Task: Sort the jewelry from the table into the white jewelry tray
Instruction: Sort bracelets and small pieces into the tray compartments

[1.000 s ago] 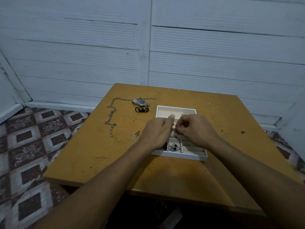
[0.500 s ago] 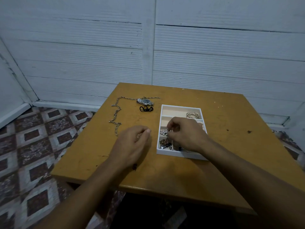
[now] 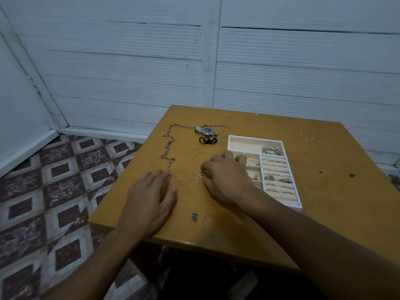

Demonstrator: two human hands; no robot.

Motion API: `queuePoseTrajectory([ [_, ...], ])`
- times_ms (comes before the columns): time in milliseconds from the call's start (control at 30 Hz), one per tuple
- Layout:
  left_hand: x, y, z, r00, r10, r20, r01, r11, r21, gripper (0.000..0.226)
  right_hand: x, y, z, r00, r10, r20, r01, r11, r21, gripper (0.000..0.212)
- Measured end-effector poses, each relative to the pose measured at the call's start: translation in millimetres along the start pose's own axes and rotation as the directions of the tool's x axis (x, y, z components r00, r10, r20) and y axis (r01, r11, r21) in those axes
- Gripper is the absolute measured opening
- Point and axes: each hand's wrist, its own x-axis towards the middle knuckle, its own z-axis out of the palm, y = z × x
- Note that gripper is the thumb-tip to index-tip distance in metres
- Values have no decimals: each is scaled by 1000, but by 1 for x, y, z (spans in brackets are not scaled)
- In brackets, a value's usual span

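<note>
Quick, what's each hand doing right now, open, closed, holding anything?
Left hand: open, flat on the table, holding nothing.
Right hand: fingers curled, pinching a small sparkly piece on the table.

Worn orange-brown table [image 3: 324, 213], jewelry mostly toward 10–11 o'clock.
Long silver chain [image 3: 168, 148] runs down the 10 o'clock side, and its far end bends across to the wristwatch [image 3: 206, 131] at 11 o'clock. Black looped piece [image 3: 207, 140] lies just beside the watch, at its 6 o'clock. White jewelry tray [image 3: 291, 203] sits near centre, slightly toward 1 o'clock. Small glittering piece [image 3: 199, 177] lies at the tray's 9 o'clock. Inked hash mark [image 3: 194, 217] at 7 o'clock; dark specks [image 3: 351, 175] at 3 o'clock.
</note>
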Motion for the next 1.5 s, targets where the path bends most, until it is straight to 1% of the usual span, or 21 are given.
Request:
queuePoseTrajectory([
  [100, -1, 0, 2, 999, -32, 31, 31, 998, 59, 60, 5, -6, 3, 998, -46, 50, 47, 999, -16, 31],
  [200, -2, -1, 3, 998, -54, 44, 50, 995, 87, 63, 7, -8, 2, 996, -78, 50, 79, 997, -20, 28],
  [433, -3, -1, 5, 997, -51, 51, 44, 991, 130, 63, 12, -8, 0, 996, -60, 72, 64, 996, -57, 17],
  [567, -4, 0, 4, 997, -52, 52, 44, 991, 130, 63, 9, -11, 3, 995, -100, 28, 104, 980, -169, 21],
  [700, -5, 1, 4, 997, -59, 50, 52, 990, 130, 63, 7, -14, -1, 993, -107, 38, 112, 981, -161, 25],
  [767, -5, 1, 4, 997, -61, 52, 54, 990, 131, 63, 6, -14, -5, 994, -105, 21, 107, 987, -117, 21],
  [867, -4, 1, 5, 997, -62, 54, 54, 990, 133, 64, 4, -13, -13, 997, -76, 0, 76, 997, 2, 8],
  [1000, -5, 2, 4, 997, -65, 49, 58, 990, 131, 63, 4, -8, -24, 1000, -2, 19, -1, 986, 168, 7],
  [1100, -5, 3, 4, 996, -69, 58, 61, 989, 134, 63, 1, -6, -31, 999, 44, 15, -46, 953, 299, 4],
  [1233, -5, 3, 3, 996, -73, 60, 65, 989, 133, 63, -1, -2, -38, 995, 97, 24, -97, 879, 467, 5],
  [1433, -4, 4, 1, 995, -73, 73, 62, 988, 139, 63, -6, 1, -52, 994, 104, 27, -100, 805, 585, 7],
  [1500, -2, 3, 1, 994, -75, 74, 65, 990, 126, 63, -8, 2, -58, 995, 92, 39, -96, 769, 632, 11],
])
